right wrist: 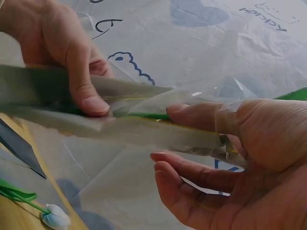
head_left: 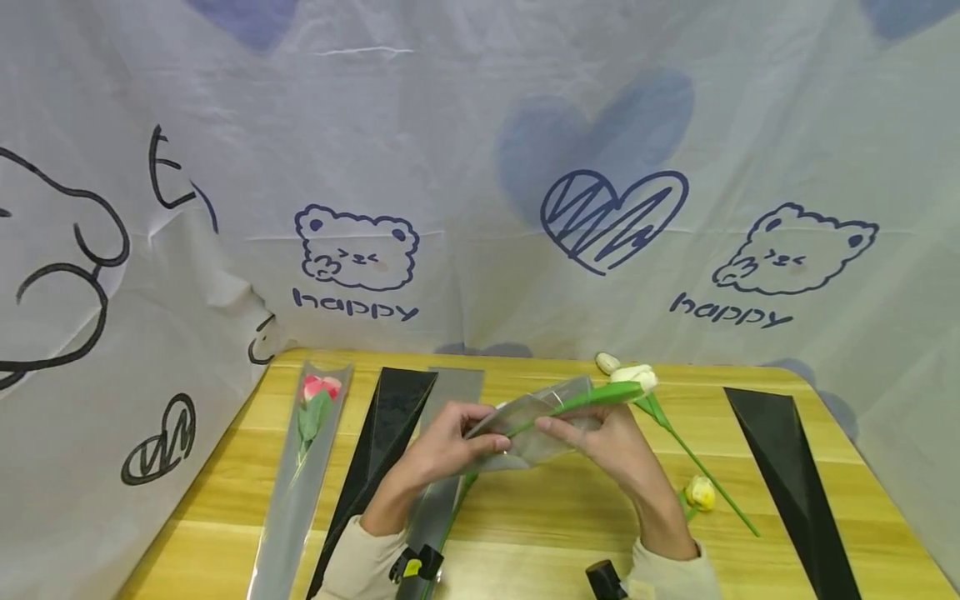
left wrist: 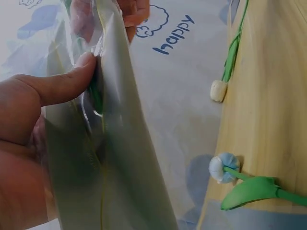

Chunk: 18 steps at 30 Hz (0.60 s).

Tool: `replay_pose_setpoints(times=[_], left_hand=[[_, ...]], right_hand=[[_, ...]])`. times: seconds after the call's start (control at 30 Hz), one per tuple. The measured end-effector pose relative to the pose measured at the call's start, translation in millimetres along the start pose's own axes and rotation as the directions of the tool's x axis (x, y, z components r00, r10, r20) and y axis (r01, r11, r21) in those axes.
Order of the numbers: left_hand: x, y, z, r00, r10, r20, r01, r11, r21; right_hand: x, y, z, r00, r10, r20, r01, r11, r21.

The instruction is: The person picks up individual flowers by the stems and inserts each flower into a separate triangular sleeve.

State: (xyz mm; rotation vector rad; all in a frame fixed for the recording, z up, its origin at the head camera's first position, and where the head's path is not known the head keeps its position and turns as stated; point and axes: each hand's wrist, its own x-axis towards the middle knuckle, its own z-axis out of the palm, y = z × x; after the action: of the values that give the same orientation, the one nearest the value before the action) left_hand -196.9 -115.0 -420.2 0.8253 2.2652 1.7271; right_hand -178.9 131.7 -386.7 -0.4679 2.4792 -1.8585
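A translucent grey flower sleeve (head_left: 528, 408) is held up above the table between both hands. My left hand (head_left: 448, 446) pinches it at one end, thumb (left wrist: 76, 79) on top and fingers behind the film. My right hand (head_left: 617, 443) grips the other end, its thumb (right wrist: 199, 115) pressed along the green stem of a white tulip (head_left: 636, 379). The stem runs into the sleeve, and the tulip's head and leaf stick out past the right hand. In the right wrist view the right hand's lower fingers (right wrist: 187, 187) are partly bent under the sleeve.
Left on the wooden table (head_left: 210, 517) are a sleeved pink tulip (head_left: 318, 400), a black sleeve (head_left: 390, 433) and a grey sleeve (head_left: 459, 383). A blue-and-white tulip (left wrist: 224, 167) shows in the left wrist view. Right lie another white tulip (head_left: 607, 362), a yellow tulip (head_left: 701, 493) and a black sleeve (head_left: 787, 467).
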Motion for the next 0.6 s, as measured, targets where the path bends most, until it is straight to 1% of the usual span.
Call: replay_pose_setpoints(times=[0.07, 0.17, 0.23, 0.27, 0.37, 0.43, 0.5, 0.6], left_hand=[[0.8, -3.2, -0.9, 1.000, -0.023, -0.004, 0.023, 1.000, -0.012], [1.1, -8.7, -3.1, 0.997, -0.071, -0.015, 0.071, 0.997, -0.034], [0.3, -10.4, -4.9, 0.995, -0.100, -0.026, 0.098, 0.994, -0.058], [-0.1, -11.0, -5.7, 0.993, -0.113, -0.033, 0.111, 0.991, -0.069], [-0.8, -10.8, -7.3, 0.988, -0.144, -0.049, 0.138, 0.986, -0.098], [-0.8, -10.5, -7.7, 0.987, -0.154, -0.054, 0.148, 0.983, -0.107], [-0.4, -10.3, -7.7, 0.987, -0.156, -0.051, 0.150, 0.983, -0.108], [0.1, -9.7, -7.1, 0.987, -0.156, -0.040, 0.151, 0.983, -0.108]], right_hand=[[-2.3, -2, -3, 1.000, 0.026, -0.005, -0.026, 1.000, -0.008], [-6.3, -4, -9, 0.999, 0.027, -0.029, -0.027, 1.000, 0.003], [-9.2, -4, -13, 0.997, 0.022, -0.075, -0.019, 0.999, 0.030], [-10.0, -5, -15, 0.995, 0.008, -0.104, -0.002, 0.999, 0.053], [-10.1, -5, -19, 0.980, -0.001, -0.201, 0.029, 0.990, 0.136], [-8.5, -4, -18, 0.966, 0.004, -0.260, 0.050, 0.978, 0.203], [-6.7, -5, -16, 0.953, 0.021, -0.303, 0.064, 0.961, 0.269], [-4.8, -5, -12, 0.938, 0.051, -0.342, 0.092, 0.916, 0.390]])
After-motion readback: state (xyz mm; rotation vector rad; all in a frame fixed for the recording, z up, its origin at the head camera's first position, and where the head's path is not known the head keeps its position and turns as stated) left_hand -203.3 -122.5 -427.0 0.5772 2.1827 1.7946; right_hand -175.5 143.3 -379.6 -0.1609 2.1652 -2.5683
